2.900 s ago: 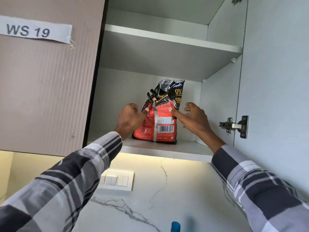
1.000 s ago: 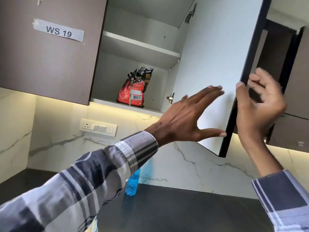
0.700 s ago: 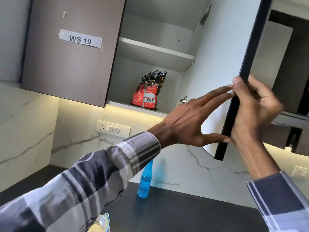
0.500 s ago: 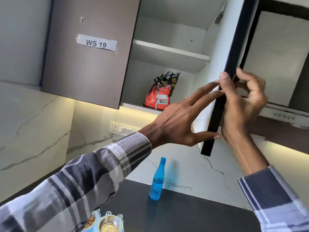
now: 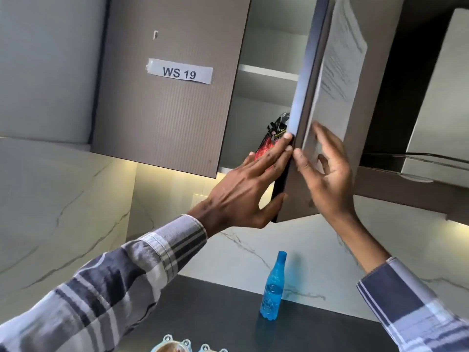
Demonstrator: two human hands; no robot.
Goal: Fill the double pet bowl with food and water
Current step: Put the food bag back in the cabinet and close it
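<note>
Head view: the left hand (image 5: 243, 191) is laid with straight fingers along the free edge of the cabinet door (image 5: 299, 123), fingertips on the pale inner face and thumb stretched under the door's lower corner; nothing is clasped. The right hand (image 5: 327, 174) is spread flat against the door's brown outer face, fingers straight and loose, overlapping the lower part of a printed sheet (image 5: 337, 72) stuck to that face. Both wrists are covered by plaid sleeves. The door is seen nearly edge-on, partly swung across the cabinet opening.

Behind the door's edge, on the lower shelf, a food bag (image 5: 270, 141) is seen only as a red and black sliver, standing upright with its crumpled top up. The shelf (image 5: 269, 72) above it is bare as far as can be seen. Left of the door, the neighbouring door carries a label (image 5: 179, 72) reading "WS 19".

Below the door, a blue bottle (image 5: 272, 288) stands upright on the dark counter (image 5: 215, 313), capped end up, close to the marbled wall. Further below, at the bottom edge of the frame, only the far rims of the bowl (image 5: 187, 346) are visible, its two cups side by side left to right; brownish contents show in the left cup, and the right cup's contents cannot be told.
</note>
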